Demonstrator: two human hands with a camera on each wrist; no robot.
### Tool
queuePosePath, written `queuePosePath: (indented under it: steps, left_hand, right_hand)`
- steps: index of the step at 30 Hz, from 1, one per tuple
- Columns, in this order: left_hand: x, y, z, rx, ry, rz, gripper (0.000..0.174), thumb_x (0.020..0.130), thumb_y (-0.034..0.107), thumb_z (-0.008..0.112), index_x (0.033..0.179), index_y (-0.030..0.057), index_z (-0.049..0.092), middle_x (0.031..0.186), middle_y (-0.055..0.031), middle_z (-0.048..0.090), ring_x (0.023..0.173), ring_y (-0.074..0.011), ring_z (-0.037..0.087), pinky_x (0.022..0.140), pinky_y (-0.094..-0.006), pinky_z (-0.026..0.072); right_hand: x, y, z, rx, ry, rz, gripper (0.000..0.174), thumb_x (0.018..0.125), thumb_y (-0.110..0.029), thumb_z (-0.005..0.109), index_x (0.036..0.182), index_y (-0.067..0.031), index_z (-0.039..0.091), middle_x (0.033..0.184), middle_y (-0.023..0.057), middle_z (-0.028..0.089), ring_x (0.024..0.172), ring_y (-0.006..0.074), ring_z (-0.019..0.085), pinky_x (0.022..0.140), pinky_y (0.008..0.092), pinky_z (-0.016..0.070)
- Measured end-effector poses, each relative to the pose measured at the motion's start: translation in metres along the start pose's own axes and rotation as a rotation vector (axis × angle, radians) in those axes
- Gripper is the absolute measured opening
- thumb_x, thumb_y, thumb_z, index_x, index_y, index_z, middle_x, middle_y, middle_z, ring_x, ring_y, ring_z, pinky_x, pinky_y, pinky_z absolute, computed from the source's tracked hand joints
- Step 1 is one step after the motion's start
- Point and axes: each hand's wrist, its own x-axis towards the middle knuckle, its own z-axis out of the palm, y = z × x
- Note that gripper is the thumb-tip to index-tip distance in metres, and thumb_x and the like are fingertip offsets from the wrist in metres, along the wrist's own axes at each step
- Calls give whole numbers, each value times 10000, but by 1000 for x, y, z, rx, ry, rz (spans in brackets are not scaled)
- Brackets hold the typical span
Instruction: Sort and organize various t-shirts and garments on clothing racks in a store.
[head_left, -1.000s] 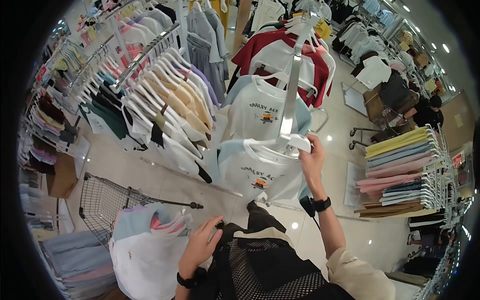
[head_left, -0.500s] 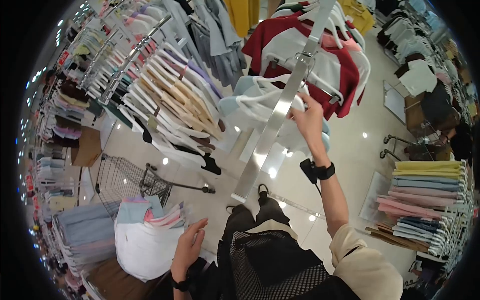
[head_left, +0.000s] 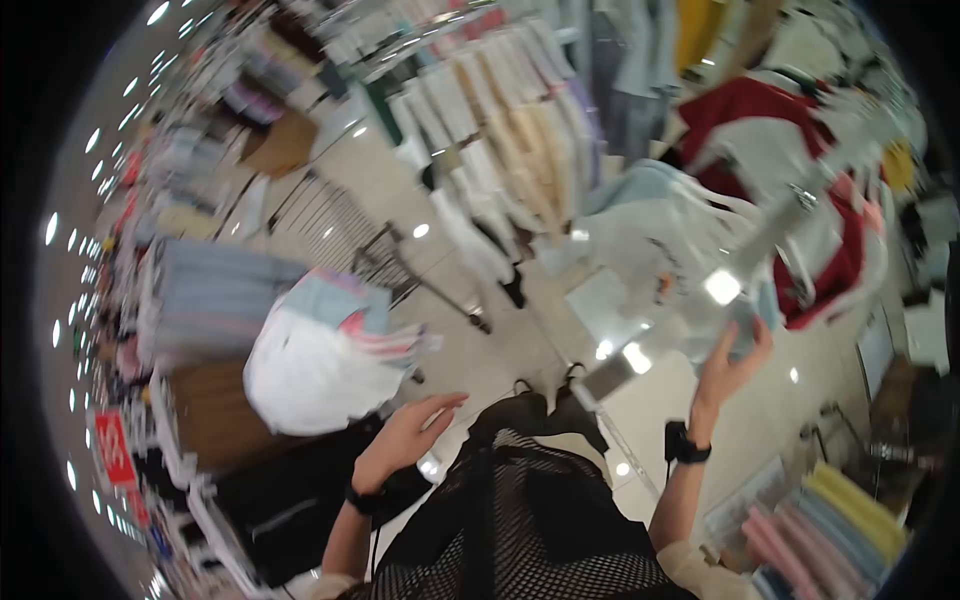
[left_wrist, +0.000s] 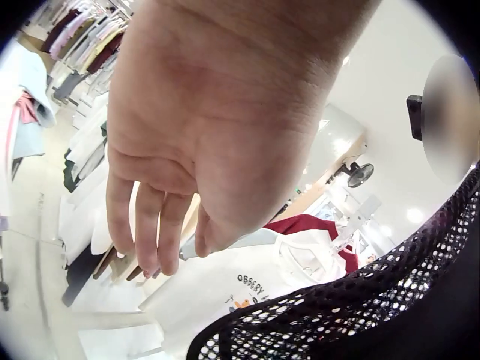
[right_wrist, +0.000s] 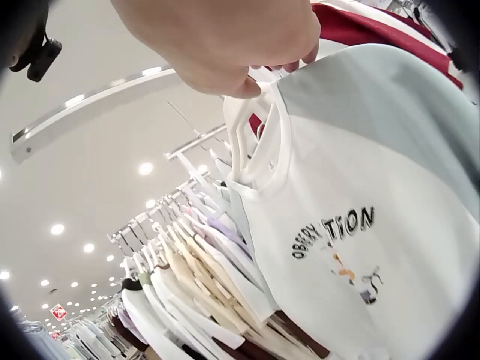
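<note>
Shirt hanging under rail. Right hand touching shoulder — whether pinching, cannot tell; left hand hanging loose, holding nothing. Hard tug could be sliding hanger off rail's end.

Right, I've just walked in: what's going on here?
In a clothes shop, a person's right-hand grip is near the collar of a white shirt with pale blue sleeves; whether it holds it is hard to tell. The shirt hangs with others on a metal rail. The left-hand grip is relaxed and holds nothing. A wire cart stands to the left.
</note>
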Motion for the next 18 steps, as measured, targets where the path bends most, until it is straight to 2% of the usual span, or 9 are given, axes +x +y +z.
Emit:
queuePosePath:
  steps: [3, 6, 8, 9, 10, 13, 14, 18]
  left_hand:
    - [-9, -20, -12, -8, 38, -81, 354, 1097, 208, 595, 1405, 46, 661, 1338, -176, 734, 1223, -355, 706, 1042, -421, 542]
    - [-18, -50, -23, 37, 107, -49, 367, 1096, 219, 589, 1431, 77, 639, 1334, -175, 709, 1215, -368, 680, 1026, -443, 537]
    - [-22, -64, -35, 28, 118, -51, 370, 1091, 210, 588, 1440, 95, 623, 1340, -171, 676, 1190, -382, 663, 1014, -455, 531]
    - [-23, -68, -42, 16, 130, -66, 368, 1088, 204, 590, 1438, 94, 624, 1354, -173, 669, 1207, -384, 657, 1028, -454, 525]
    - [-24, -70, -50, 2, 141, -80, 367, 1086, 198, 592, 1436, 92, 624, 1369, -174, 662, 1225, -385, 651, 1042, -452, 520]
    - [-33, -98, -72, -19, 195, -53, 364, 1078, 157, 595, 1430, 73, 630, 1418, -179, 642, 1322, -371, 613, 1109, -431, 492]
    - [-35, -112, -82, -21, 219, -30, 364, 1074, 139, 596, 1429, 64, 633, 1435, -181, 636, 1362, -363, 597, 1136, -420, 480]
    - [-60, -189, -126, -6, 379, 17, 341, 1054, 99, 617, 1391, 64, 656, 1432, -183, 637, 1379, -375, 582, 1165, -432, 458]
  right_hand:
    - [-50, 5, -10, 28, -44, 36, 363, 1010, -67, 708, 1348, 21, 611, 1284, 161, 643, 1197, 281, 607, 1083, 399, 466]
    - [-96, -2, -10, 103, -242, 75, 255, 1004, -9, 666, 1255, 33, 652, 1211, 163, 651, 1140, 329, 621, 1055, 421, 473]
    - [-120, -16, -4, 235, -435, 104, 200, 1007, 9, 646, 1204, 34, 664, 1157, 156, 664, 1077, 308, 640, 1011, 399, 492]
    - [-126, -37, 1, 297, -526, 115, 174, 1008, 18, 636, 1178, 34, 670, 1131, 153, 670, 1045, 297, 649, 989, 388, 501]
    - [-130, -61, 8, 400, -587, 190, 144, 1006, 37, 617, 1136, 22, 678, 1078, 132, 689, 973, 251, 673, 892, 353, 536]
    - [-141, -110, 29, 361, -680, 70, 151, 1031, 39, 591, 1144, -10, 680, 1050, 78, 695, 912, 157, 670, 817, 306, 548]
    - [-147, -122, 39, 370, -701, 57, 150, 1040, 18, 599, 1156, -22, 685, 1046, 71, 706, 892, 157, 683, 781, 317, 559]
    - [-188, -187, 81, 366, -765, 77, 149, 1028, 18, 610, 1152, -11, 686, 1038, 95, 725, 885, 198, 704, 771, 326, 563]
